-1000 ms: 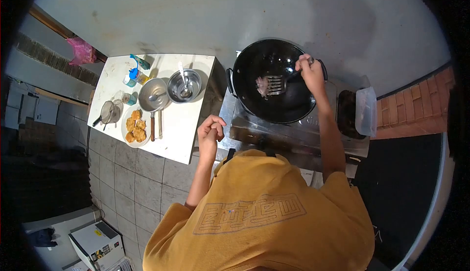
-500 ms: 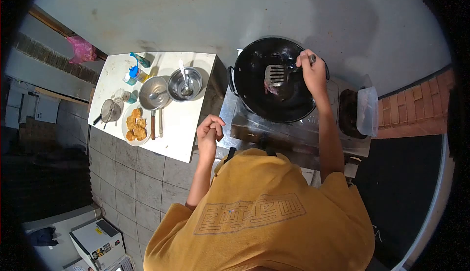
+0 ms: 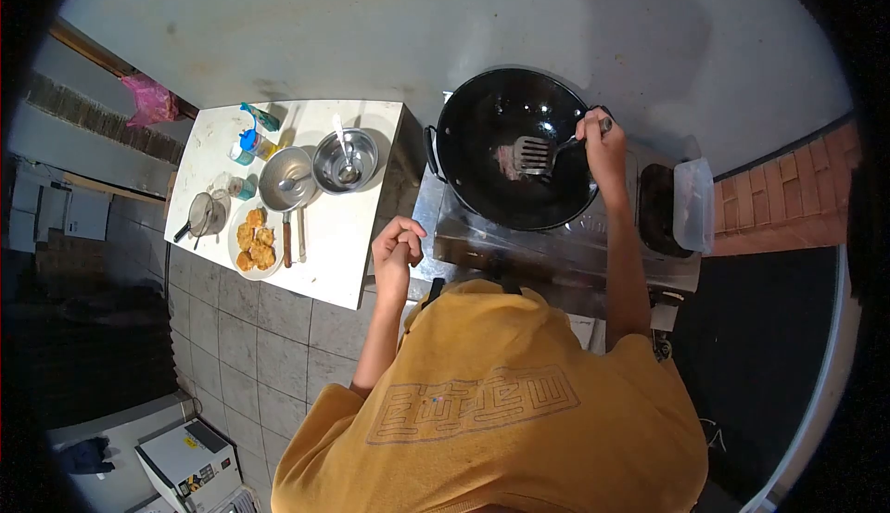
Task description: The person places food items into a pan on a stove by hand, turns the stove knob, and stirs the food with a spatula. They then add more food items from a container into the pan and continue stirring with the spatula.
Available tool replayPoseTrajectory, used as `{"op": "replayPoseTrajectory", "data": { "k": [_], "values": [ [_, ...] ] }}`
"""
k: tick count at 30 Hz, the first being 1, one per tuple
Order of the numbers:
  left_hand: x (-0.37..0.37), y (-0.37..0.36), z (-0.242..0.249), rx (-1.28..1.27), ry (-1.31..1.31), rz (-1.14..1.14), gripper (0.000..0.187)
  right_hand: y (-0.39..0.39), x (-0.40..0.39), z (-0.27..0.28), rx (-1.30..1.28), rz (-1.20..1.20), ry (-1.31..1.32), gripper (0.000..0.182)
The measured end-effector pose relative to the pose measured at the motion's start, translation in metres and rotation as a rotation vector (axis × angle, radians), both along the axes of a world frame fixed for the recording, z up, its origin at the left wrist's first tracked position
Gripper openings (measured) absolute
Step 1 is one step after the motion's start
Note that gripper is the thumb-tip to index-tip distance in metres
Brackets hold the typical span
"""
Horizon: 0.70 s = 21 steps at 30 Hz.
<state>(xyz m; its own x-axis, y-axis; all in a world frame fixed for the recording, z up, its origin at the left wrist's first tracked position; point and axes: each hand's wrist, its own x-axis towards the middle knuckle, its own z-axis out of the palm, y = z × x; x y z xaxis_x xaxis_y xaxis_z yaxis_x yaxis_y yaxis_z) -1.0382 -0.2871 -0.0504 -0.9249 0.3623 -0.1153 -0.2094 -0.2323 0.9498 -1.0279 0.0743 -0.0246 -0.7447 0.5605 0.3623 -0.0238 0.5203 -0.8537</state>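
My right hand [image 3: 607, 150] is closed round the handle of a slotted spatula [image 3: 533, 156]. The spatula's metal head is down inside the black wok [image 3: 473, 184], touching or just over a small heap of pinkish food [image 3: 507, 163] near the wok's middle. Part of that food is hidden behind the slotted head. Away from the wok, between it and the white table, my left hand [image 3: 399, 242] hangs in the air with its fingers curled in and nothing visible in them.
On the white table [image 3: 338, 263] are a plate of fried golden pieces [image 3: 258, 242], a saucepan [image 3: 286, 179], a steel bowl [image 3: 345, 161] with a spoon, a strainer [image 3: 201, 212] and several small bottles. A clear plastic container [image 3: 692, 207] stands right of the stove [image 3: 501, 249].
The spatula's head has shifted slightly right and toward me in the wok, showing more of the food at its left. My right hand moved slightly right; my left hand keeps its pose.
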Motion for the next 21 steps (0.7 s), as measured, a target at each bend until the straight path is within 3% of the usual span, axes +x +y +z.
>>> {"op": "replayPoseTrajectory", "data": {
  "k": [21],
  "values": [
    [0.0067, 0.0037, -0.0021, 0.027, 0.002, -0.044, 0.033, -0.0052, 0.0028, 0.004, -0.012, 0.025, -0.025, 0.03]
  ]
}}
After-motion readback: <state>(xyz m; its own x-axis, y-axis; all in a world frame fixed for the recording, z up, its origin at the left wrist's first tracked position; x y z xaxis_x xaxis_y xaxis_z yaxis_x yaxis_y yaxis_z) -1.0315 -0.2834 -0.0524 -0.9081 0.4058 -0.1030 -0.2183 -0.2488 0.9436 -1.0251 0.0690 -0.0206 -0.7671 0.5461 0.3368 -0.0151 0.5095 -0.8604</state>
